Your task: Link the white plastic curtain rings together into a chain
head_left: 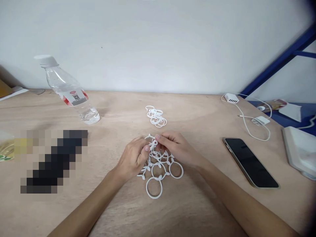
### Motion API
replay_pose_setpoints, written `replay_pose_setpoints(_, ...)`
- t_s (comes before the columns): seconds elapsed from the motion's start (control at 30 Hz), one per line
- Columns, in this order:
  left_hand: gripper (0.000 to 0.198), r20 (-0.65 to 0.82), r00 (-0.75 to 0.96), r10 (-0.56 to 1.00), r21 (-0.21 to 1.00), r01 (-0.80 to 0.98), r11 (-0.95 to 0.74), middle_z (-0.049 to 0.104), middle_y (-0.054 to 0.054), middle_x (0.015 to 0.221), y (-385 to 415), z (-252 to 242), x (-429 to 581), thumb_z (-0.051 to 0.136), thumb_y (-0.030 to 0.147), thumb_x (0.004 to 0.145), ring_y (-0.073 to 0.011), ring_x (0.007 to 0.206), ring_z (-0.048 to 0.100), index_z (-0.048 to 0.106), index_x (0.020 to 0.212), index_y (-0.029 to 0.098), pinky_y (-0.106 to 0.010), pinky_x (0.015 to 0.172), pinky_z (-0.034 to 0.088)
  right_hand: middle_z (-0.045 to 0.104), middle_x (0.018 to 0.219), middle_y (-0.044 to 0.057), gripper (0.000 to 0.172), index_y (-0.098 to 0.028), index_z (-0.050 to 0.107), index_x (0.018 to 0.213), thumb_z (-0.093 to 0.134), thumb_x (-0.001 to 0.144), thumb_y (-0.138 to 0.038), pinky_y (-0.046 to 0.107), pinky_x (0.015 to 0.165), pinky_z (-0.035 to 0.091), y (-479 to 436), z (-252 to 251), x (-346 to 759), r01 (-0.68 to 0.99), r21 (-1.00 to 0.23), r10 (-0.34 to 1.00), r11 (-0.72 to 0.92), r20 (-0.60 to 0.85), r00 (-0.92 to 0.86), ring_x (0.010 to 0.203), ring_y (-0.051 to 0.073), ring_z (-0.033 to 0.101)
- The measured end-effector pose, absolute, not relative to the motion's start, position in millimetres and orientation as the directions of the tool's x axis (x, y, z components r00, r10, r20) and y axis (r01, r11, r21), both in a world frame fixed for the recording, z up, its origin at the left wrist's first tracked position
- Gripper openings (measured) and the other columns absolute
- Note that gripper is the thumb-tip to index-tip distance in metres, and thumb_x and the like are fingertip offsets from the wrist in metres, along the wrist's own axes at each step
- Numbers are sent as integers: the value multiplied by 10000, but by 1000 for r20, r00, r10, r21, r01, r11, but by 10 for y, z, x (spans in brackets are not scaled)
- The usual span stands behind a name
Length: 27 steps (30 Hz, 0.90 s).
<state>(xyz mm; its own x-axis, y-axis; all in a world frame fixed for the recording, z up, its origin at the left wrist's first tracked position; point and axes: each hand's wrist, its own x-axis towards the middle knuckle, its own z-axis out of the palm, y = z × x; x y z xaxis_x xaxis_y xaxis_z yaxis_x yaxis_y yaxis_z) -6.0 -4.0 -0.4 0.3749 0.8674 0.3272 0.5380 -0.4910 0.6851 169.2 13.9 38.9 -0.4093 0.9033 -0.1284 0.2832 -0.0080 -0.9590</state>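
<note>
Between both hands, over the middle of the table, is a white plastic ring (154, 144) with a small looped end. My left hand (132, 159) is closed, thumb and forefinger pinching it from the left. From the right, my right hand (179, 148) pinches near the same end with thumb and fingertips. Under and in front of the fingers lies a cluster of linked white rings (160, 177), joined at small clasps. Part of this cluster is hidden by the hands. Farther back, a small heap of loose white rings (156, 115) rests on the wood.
A tilted-looking water bottle (76, 97) stands back left, and a blurred-out dark object (54, 161) lies nearer. To the right are a phone (249, 163), a white cable (244, 121) with a charger (231, 98), and a white box (300, 149). A wall bounds the wooden table (118, 210) behind.
</note>
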Motion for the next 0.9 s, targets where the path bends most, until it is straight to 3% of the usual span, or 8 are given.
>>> replay_pose_setpoints(0.4,462,342,367,865,661,561,-499,501,-16,636,-28,-35,-56,207,430,962,-169,626,464,459,654,197,-304,607,382,547,560,-21,360,-151,611,644,556,819,-460,216,476,337,166,259,1723,267,-964,906,19,-96,-412,498,87,456)
replay_pose_setpoints(0.53,315,355,385,852,590,615,-523,547,-40,726,-34,2,-35,333,328,932,-196,731,486,539,747,178,-338,688,414,632,640,11,354,-154,663,689,515,833,-441,245,584,411,420,168,1844,505,-850,983,151,74,-168,610,134,557)
replay_pose_setpoints(0.63,196,371,398,839,557,628,-544,576,-52,786,-58,21,-20,456,281,883,-202,782,488,609,841,165,-348,733,429,699,774,43,324,-163,701,862,553,793,-442,271,676,442,667,53,1896,677,-730,988,90,152,33,717,167,615)
replay_pose_setpoints(0.9,271,469,327,820,555,613,-562,596,-73,922,-79,-22,-23,509,294,882,-203,853,487,648,1083,179,-355,771,451,707,755,70,269,-190,722,775,596,713,-419,319,675,430,937,-54,1893,724,-690,969,-4,176,173,712,210,619)
